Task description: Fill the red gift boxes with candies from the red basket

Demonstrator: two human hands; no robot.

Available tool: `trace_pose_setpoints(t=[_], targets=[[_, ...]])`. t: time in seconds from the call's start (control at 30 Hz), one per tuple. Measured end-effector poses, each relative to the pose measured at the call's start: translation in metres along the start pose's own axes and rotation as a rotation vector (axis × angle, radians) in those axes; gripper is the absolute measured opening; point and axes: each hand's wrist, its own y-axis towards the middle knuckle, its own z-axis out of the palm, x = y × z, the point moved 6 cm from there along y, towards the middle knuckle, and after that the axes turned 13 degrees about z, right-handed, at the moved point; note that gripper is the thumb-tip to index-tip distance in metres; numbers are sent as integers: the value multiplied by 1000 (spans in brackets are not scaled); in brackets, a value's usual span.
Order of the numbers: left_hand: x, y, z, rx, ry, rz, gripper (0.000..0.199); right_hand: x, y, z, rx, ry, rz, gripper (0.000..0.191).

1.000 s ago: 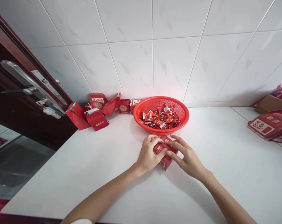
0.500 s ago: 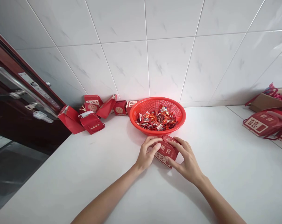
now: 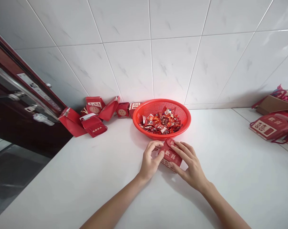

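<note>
A small red candy box (image 3: 169, 155) with pale Chinese characters sits on the white table, just in front of the basket. My left hand (image 3: 150, 160) grips its left side, with the thumb on the front face and the fingers curled over the top left edge. My right hand (image 3: 188, 163) holds the right side, its fingers lying across the upper panel and its thumb at the lower front. The top flaps lean together between my hands; whether they are locked is unclear. Behind the box stands a red plastic basket (image 3: 161, 136) holding many wrapped candies (image 3: 161, 122).
Several red paper boxes and bags (image 3: 95, 125) stand along the wall at left. Farther right are more red boxes (image 3: 264, 127) and a brown carton (image 3: 276, 104) with pink-red ribbons. A dark door (image 3: 20, 105) with keys in its lock borders the table's left side.
My fingers have shifted on the box. The right fingers now press its top panels lower, and the left thumb sits slightly farther down. The view has moved slightly.
</note>
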Motion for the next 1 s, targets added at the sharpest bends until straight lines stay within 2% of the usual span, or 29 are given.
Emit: trace_pose_setpoints(t=[0.23, 0.47, 0.57, 0.67, 0.8, 0.9, 1.0], targets=[[-2, -3, 1, 31, 38, -27, 17, -4, -2, 2, -30, -29, 26, 41], [0, -8, -4, 17, 28, -79, 23, 9, -1, 4, -8, -98, -45, 43], [4, -9, -11, -17, 19, -144, 27, -3, 5, -7, -55, -130, -27, 42], [5, -8, -21, -43, 30, -163, 26, -42, 15, -48, -240, -214, 94, 42], [6, -6, -29, -67, 20, -179, 24, -124, 6, -135, -653, -364, 444, 57], [6, -5, -32, -68, 33, -173, 23, -177, -16, -187, -807, -438, 635, 72], [5, -4, -32, -60, 50, -153, 21, -221, -40, -221, -872, -475, 786, 73]])
